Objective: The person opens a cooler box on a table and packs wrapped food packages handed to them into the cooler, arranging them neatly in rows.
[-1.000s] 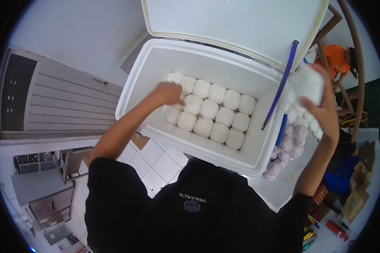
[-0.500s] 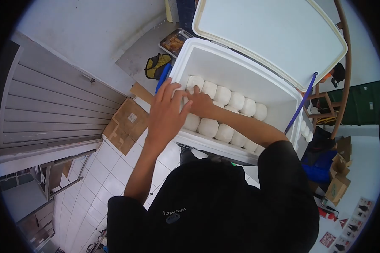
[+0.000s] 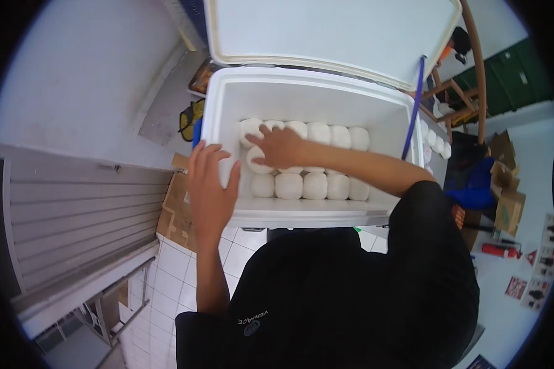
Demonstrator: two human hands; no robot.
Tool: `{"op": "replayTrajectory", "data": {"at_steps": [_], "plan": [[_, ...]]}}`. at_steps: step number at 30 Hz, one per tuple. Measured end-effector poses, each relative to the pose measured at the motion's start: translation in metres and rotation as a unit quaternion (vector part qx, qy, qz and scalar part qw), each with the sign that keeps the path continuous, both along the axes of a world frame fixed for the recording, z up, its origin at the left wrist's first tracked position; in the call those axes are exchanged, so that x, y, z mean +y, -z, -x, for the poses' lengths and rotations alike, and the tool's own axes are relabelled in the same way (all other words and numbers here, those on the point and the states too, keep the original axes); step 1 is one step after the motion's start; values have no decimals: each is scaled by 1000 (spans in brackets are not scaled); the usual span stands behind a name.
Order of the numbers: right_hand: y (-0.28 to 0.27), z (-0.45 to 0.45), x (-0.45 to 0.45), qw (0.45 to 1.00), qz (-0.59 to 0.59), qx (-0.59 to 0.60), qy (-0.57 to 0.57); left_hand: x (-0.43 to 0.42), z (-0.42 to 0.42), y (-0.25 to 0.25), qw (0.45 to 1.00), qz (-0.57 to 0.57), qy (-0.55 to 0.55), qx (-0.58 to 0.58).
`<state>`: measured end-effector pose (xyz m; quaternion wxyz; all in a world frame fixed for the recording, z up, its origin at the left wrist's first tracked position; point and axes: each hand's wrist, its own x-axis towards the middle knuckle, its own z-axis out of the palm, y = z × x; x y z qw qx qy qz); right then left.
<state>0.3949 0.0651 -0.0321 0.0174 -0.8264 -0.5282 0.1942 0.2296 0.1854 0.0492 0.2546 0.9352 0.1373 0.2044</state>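
Observation:
A white cooler box stands open before me. Inside it, rounded white pieces like dough balls sit side by side in rows. My right hand reaches in over the left end of the rows, fingers spread, covering some of the pieces; whether it touches them I cannot tell. My left hand is at the box's left front corner, fingers apart, with nothing in it.
The raised lid leans back, with a purple strap at its right. A cardboard box lies on the floor at left. More white pieces show beyond the right wall, near a blue bag.
The view has turned, so the cooler box now looks level. My hands have moved apart. My right hand's fingers have spread from a pointing pose over the far-left piece.

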Motion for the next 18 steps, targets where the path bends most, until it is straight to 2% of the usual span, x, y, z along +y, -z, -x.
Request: {"op": "replayTrajectory", "data": {"at_steps": [1, 3, 4, 5, 7, 8, 9, 11, 12, 13, 14, 15, 17, 18], "plan": [[-41, -19, -8, 999, 10, 31, 2, -1, -1, 0, 1000, -12, -7, -2], [-102, -60, -56, 990, -136, 27, 41, -3, -3, 0, 1000, -26, -1, -6], [-158, -68, -88, 975, -181, 52, 117, -6, -4, 0, 999, -30, -17, -1], [-168, -100, -124, 949, -281, 59, 129, -8, -6, 0, 999, -34, -31, 3], [-202, -134, -215, 896, -376, -32, 233, -10, -8, 3, 998, -58, -36, -1], [-198, -160, -267, 871, -387, -77, 293, -15, -10, 2, 997, -62, -48, -1], [-184, -187, -321, 840, -396, -120, 351, -20, -12, 1, 996, -68, -62, 0], [-135, -232, -422, 805, -331, -181, 458, -29, -20, 0, 995, -51, -81, -2], [-65, -283, -500, 806, -260, -172, 504, -46, -32, -6, 996, -54, -70, -8], [-14, -312, -564, 866, -112, -122, 472, -65, -44, -18, 998, -3, -64, -15], [52, -329, -607, 873, -82, -36, 480, -86, -56, -31, 997, 47, -62, -21], [116, -346, -648, 871, -48, 47, 487, -110, -73, -44, 997, 40, -61, -25], [117, -313, -618, 729, -135, 188, 644, -167, -113, -71, 996, 62, 63, -33], [161, -322, -624, 783, -190, 120, 581, -194, -134, -82, 991, 44, 124, -24]]}}
